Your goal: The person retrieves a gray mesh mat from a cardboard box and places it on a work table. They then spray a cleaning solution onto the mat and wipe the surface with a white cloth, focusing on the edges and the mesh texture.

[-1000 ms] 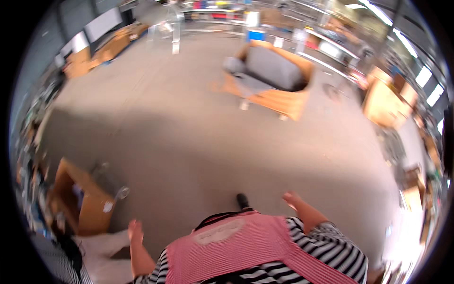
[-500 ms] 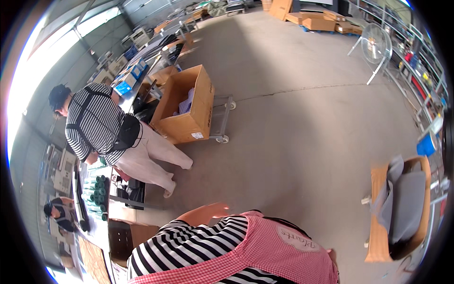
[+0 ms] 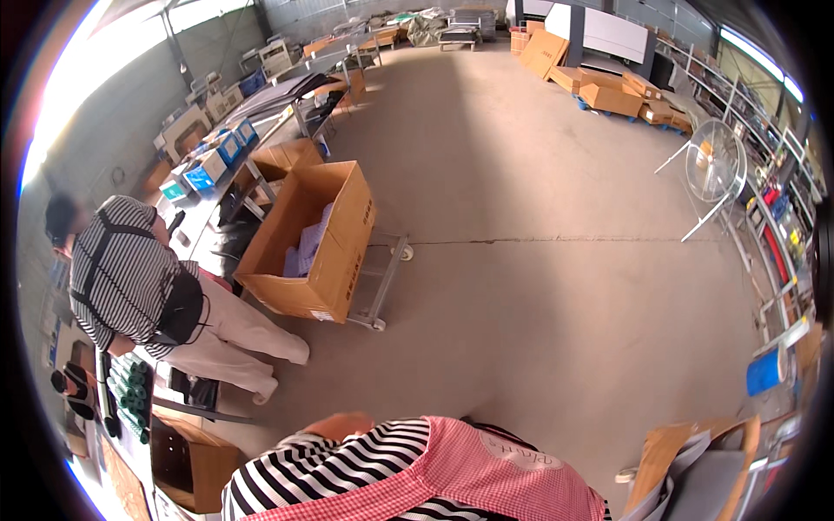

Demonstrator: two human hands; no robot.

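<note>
My left hand shows only in part at the lower edge, held in front of my striped sleeve and pink checked apron. Its fingers are mostly hidden by the sleeve, and no object can be made out in it. It touches nothing that I can see. An open cardboard box stands on the floor to its left. Farther ahead, a large open carton with lilac cloth inside rests on a wheeled trolley. My right hand is out of sight beyond the apron.
A co-worker in a striped top stands at the left worktable, near green rolls. A carton with grey sheets is at the lower right. A standing fan and blue bucket line the right side.
My view has tilted up, so my body and left hand sit lower in it. The carton with grey sheets has slid toward the lower edge. Less of my left hand shows.
</note>
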